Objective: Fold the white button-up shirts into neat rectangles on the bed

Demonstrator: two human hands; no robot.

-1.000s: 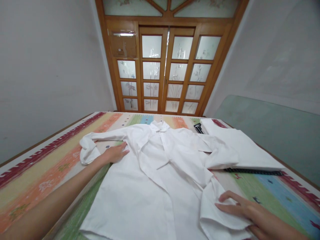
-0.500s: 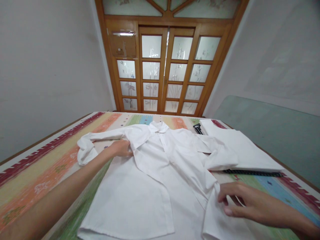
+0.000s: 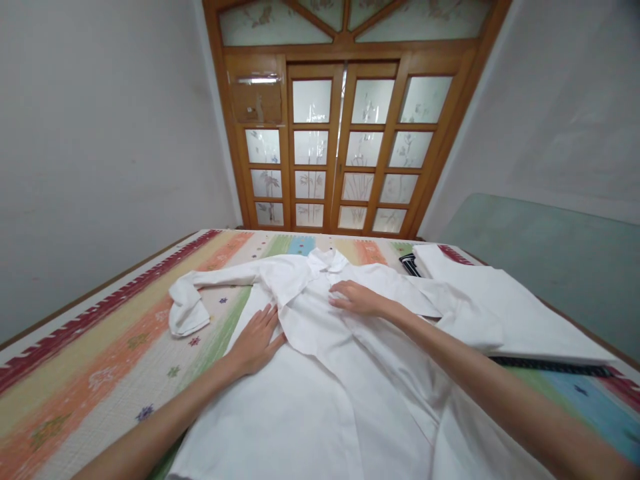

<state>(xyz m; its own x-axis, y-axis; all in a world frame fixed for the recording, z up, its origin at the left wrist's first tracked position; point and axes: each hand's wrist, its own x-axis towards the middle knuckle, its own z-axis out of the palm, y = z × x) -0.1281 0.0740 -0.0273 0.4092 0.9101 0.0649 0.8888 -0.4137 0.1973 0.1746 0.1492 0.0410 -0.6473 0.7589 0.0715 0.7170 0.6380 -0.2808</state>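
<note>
A white long-sleeved shirt (image 3: 320, 387) lies spread out front side up, its collar (image 3: 327, 260) pointing away from me. My left hand (image 3: 257, 340) rests flat on the left half of the shirt's body, below the shoulder, with fingers stretched out. Over the upper chest, just below the collar, is my right hand (image 3: 357, 298). Its fingers reach leftward near the front placket, slightly bent, with no cloth visibly gripped. The left sleeve (image 3: 187, 303) bends outward on the bedspread, while the right sleeve (image 3: 465, 317) lies bunched. My right forearm hides part of the shirt's right side.
A striped, multicoloured bedspread (image 3: 115, 393) covers the surface beneath. Folded white cloth (image 3: 530, 320) lies at the right, with black-and-white striped fabric (image 3: 410, 265) beside it. Beyond stand wooden doors with glass panes (image 3: 345, 153); a pale green panel (image 3: 545, 247) leans at the right wall.
My right hand has left the shirt's lower right edge and moved up and left to the chest. My left hand has shifted slightly down and now lies flatter on the cloth.
</note>
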